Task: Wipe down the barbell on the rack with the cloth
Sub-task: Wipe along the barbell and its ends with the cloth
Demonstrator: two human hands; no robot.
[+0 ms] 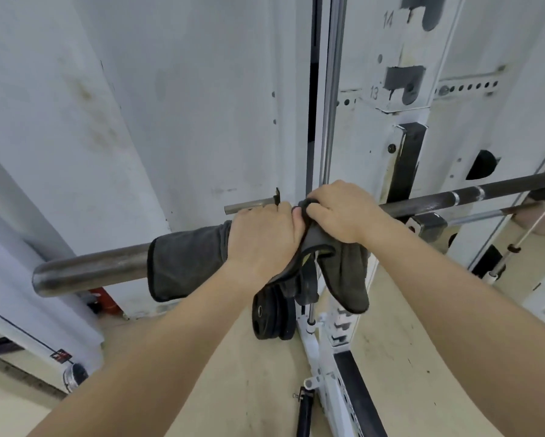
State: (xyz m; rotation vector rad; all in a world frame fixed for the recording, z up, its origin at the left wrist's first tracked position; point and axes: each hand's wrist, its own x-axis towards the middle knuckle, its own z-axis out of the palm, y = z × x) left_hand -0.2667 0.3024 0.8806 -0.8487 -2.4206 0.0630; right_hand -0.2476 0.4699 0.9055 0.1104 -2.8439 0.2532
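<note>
A steel barbell point(472, 195) lies across the white rack; its thick bare sleeve point(91, 269) points toward the lower left. A dark grey cloth point(186, 260) is draped over the sleeve and the collar area, with one end hanging down at the right. My left hand point(261, 238) presses the cloth around the sleeve near its inner end. Just to its right, my right hand point(340, 212) pinches a fold of the cloth over the bar. The bar under both hands is hidden.
The white rack upright point(400, 99) with numbered holes stands just behind the bar, beside a chrome guide rod point(332, 89). Black weight plates point(271, 313) hang low on the rack. A white wall point(170, 105) is close behind. The rack's base point(337, 383) lies on the tan floor.
</note>
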